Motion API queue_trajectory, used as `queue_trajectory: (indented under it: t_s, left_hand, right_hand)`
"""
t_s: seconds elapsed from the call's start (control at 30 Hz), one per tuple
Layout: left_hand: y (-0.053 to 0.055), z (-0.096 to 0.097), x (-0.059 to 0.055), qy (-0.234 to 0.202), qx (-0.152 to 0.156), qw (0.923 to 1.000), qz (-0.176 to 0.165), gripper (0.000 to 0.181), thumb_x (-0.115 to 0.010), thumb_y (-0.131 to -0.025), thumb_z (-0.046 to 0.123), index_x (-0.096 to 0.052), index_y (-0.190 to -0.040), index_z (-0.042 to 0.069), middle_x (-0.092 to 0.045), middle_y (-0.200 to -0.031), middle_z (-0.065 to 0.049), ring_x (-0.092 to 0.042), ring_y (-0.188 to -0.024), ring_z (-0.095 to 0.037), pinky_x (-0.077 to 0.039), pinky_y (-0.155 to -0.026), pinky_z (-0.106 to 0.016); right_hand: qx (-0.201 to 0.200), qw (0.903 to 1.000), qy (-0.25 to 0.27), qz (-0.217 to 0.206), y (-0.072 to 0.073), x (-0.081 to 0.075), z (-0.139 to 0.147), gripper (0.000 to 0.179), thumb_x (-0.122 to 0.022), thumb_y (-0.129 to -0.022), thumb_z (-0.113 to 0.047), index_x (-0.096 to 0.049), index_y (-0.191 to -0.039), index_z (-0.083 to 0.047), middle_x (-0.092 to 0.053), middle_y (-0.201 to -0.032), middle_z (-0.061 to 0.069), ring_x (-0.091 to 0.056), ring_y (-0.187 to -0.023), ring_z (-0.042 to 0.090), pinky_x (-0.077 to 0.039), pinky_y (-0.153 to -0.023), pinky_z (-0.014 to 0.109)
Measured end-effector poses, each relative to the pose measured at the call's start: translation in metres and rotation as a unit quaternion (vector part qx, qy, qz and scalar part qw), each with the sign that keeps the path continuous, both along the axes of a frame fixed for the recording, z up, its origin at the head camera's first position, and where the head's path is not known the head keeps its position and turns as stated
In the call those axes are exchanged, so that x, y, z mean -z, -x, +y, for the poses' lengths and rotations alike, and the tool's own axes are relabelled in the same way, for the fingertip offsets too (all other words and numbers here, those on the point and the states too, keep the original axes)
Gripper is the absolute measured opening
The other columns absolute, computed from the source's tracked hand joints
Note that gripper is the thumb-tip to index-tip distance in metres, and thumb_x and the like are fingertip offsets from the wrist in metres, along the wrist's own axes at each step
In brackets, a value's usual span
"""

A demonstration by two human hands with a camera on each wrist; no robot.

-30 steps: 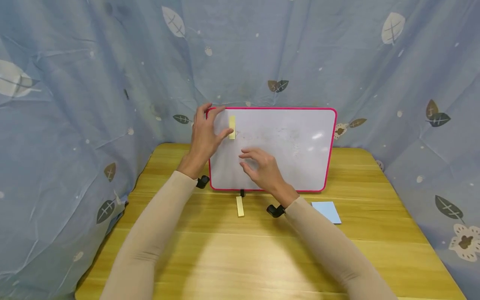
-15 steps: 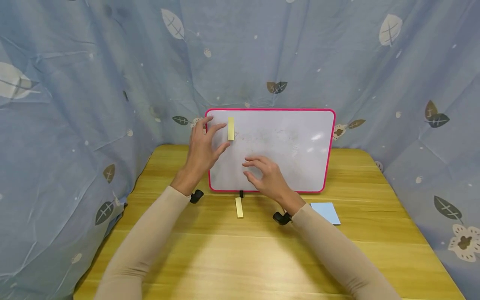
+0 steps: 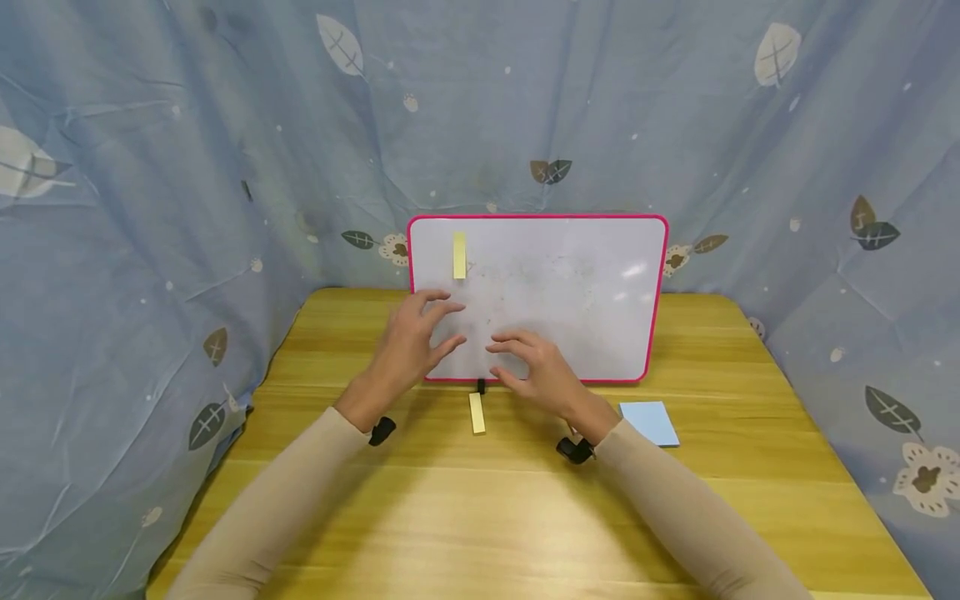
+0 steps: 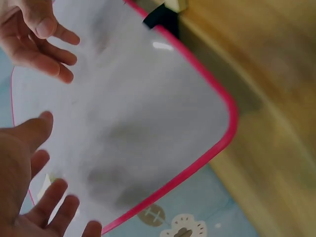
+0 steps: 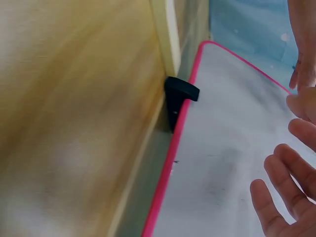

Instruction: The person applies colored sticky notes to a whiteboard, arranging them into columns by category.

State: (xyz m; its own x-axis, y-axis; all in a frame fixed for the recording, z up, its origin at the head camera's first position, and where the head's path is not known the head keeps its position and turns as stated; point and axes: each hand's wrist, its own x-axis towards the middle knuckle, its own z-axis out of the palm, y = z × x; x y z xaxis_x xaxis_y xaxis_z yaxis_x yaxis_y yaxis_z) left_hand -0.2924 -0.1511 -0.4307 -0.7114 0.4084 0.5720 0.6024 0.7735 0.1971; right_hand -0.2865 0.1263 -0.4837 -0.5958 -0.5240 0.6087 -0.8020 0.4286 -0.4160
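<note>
A whiteboard (image 3: 562,283) with a pink rim stands propped upright on the table. One yellow sticky strip (image 3: 459,255) clings upright to its upper left part. Below that strip, my left hand (image 3: 408,342) hovers before the board's lower left with fingers spread and loosely bent, holding nothing. My right hand (image 3: 542,371) is before the lower middle of the board, its fingers apart from the thumb and nothing between them. A pad of yellow sticky strips (image 3: 477,414) lies on the table just in front of the board, between the two wrists.
A light blue sticky note pad (image 3: 649,423) lies right of the board's front, partly behind the right sleeve. The small black stand foot (image 5: 180,94) hooks the board's lower rim. A blue leaf-patterned curtain (image 3: 465,100) hangs behind the wooden table (image 3: 480,517).
My left hand has left the yellow strip on the board and dropped lower. My right hand has sunk slightly, moving a little right. The strip stays stuck in place.
</note>
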Motion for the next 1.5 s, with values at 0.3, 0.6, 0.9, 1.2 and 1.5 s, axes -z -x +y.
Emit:
queue_trajectory:
  t_s: [0.3, 0.6, 0.9, 1.2, 1.5]
  left_hand:
    - [-0.019, -0.004, 0.034, 0.059, 0.103, 0.9904, -0.072, 0.038, -0.097, -0.099, 0.026, -0.084, -0.132, 0.012, -0.076, -0.136, -0.011, -0.076, -0.126, -0.033, -0.067, -0.107, -0.051]
    - [-0.036, -0.007, 0.06, 0.088, 0.165, 0.9701, -0.155, 0.031, -0.094, -0.102, 0.021, -0.084, -0.128, 0.007, -0.079, -0.128, -0.007, -0.077, -0.119, -0.027, -0.066, -0.109, -0.047]
    - [-0.04, -0.01, 0.069, 0.119, 0.154, 0.9608, -0.198, 0.031, -0.09, -0.106, 0.026, -0.084, -0.131, 0.01, -0.078, -0.138, -0.008, -0.076, -0.13, -0.028, -0.064, -0.115, -0.047]
    - [-0.04, -0.011, 0.071, 0.137, 0.142, 0.9578, -0.209, 0.035, -0.088, -0.107, 0.03, -0.084, -0.137, 0.012, -0.078, -0.146, -0.008, -0.074, -0.14, -0.03, -0.06, -0.123, -0.051]
    - [-0.043, -0.009, 0.069, 0.13, 0.132, 0.9521, -0.244, 0.035, -0.089, -0.107, 0.029, -0.085, -0.137, 0.011, -0.078, -0.151, -0.009, -0.073, -0.144, -0.032, -0.059, -0.125, -0.052]
  right_hand:
    - [-0.039, 0.9977, -0.047, -0.028, -0.011, 0.012, -0.001, 0.04, -0.093, -0.1, -0.009, -0.081, -0.137, 0.001, -0.077, -0.148, 0.024, -0.075, -0.138, 0.043, -0.064, -0.116, 0.059]
    - [-0.057, 0.9861, -0.111, -0.109, -0.023, 0.023, -0.002, 0.046, -0.089, -0.106, -0.021, -0.077, -0.148, -0.005, -0.073, -0.155, 0.017, -0.073, -0.144, 0.036, -0.063, -0.119, 0.055]
    - [-0.054, 0.9759, -0.157, -0.142, -0.029, 0.032, -0.001, 0.044, -0.086, -0.109, -0.03, -0.078, -0.146, -0.007, -0.071, -0.158, 0.012, -0.07, -0.147, 0.033, -0.061, -0.122, 0.051]
    - [-0.059, 0.9698, -0.183, -0.15, -0.029, 0.033, -0.007, 0.046, -0.087, -0.109, -0.036, -0.079, -0.147, -0.011, -0.071, -0.16, 0.01, -0.067, -0.151, 0.032, -0.057, -0.127, 0.052]
    - [-0.065, 0.9648, -0.201, -0.157, -0.029, 0.032, -0.013, 0.039, -0.09, -0.106, -0.036, -0.084, -0.136, -0.011, -0.074, -0.152, 0.01, -0.07, -0.145, 0.032, -0.058, -0.125, 0.051]
